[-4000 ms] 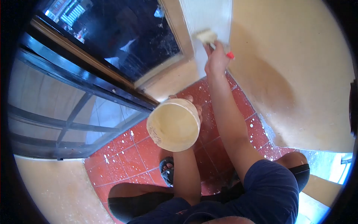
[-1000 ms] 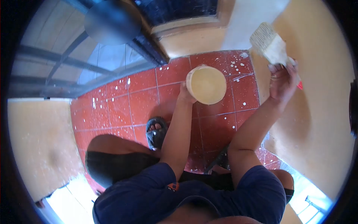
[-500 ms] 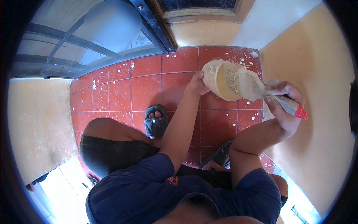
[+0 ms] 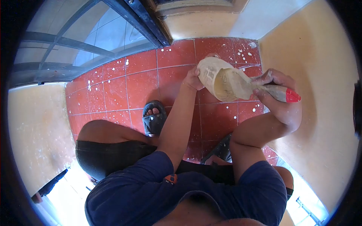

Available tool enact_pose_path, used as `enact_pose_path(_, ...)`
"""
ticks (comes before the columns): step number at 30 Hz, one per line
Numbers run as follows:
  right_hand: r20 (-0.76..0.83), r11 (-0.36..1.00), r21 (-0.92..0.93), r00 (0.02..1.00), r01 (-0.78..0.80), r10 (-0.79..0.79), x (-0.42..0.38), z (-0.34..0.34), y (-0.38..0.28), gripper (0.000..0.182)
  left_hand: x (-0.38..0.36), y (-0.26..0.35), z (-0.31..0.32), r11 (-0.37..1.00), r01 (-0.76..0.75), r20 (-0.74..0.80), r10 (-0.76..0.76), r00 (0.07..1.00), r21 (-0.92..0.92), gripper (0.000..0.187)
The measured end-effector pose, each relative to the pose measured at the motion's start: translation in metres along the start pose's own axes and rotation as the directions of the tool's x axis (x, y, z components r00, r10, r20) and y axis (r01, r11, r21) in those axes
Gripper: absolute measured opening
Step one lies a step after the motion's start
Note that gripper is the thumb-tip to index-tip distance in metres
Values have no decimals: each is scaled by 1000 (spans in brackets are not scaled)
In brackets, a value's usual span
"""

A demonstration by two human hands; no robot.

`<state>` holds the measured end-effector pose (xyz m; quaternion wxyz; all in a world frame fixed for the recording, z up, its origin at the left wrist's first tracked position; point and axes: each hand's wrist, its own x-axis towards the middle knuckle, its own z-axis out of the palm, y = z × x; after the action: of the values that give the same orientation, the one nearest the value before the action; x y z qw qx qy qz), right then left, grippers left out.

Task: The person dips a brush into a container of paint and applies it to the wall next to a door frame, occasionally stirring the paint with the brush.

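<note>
My left hand (image 4: pixel 193 78) is wrapped round the side of a cream-coloured paint container (image 4: pixel 208 71), which is tilted with its mouth toward the right. In my right hand (image 4: pixel 277 84) is a wide paintbrush (image 4: pixel 242 83), held by its handle with a red end. The bristles are inside the container's mouth, partly hidden by the rim. Pale paint coats the brush's body and smears my right fingers.
Red floor tiles (image 4: pixel 143 88) carry many white paint spots. A cream wall (image 4: pixel 316 75) rises close on the right. A dark-framed glass door (image 4: pixel 86 47) stands at the upper left. My sandalled foot (image 4: pixel 154 116) is on the tiles.
The brush has moved left and its bristles have gone into the container. The container has tipped a little, and both hands appear slightly farther left.
</note>
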<state>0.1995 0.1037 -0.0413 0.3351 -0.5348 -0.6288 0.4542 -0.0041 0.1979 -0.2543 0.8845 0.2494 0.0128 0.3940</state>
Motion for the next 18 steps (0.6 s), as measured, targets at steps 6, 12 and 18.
enact_pose_path(6, -179, 994, -48, 978, 98, -105, 6, 21, -4, 27, -4, 0, -1, 990, -30, -7, 30, 1000, -137, 90)
enact_pose_path(12, -149, 954, -246, 966, 171, -211, 16, 39, -15, 33, -8, -4, -7, 999, -22, -82, 25, 996, 36, 103)
enact_pose_path(18, -210, 919, -394, 974, -1, -89, 24, 46, -18, 21, -11, -2, -1, 996, -7, -141, 20, 990, 89, 102)
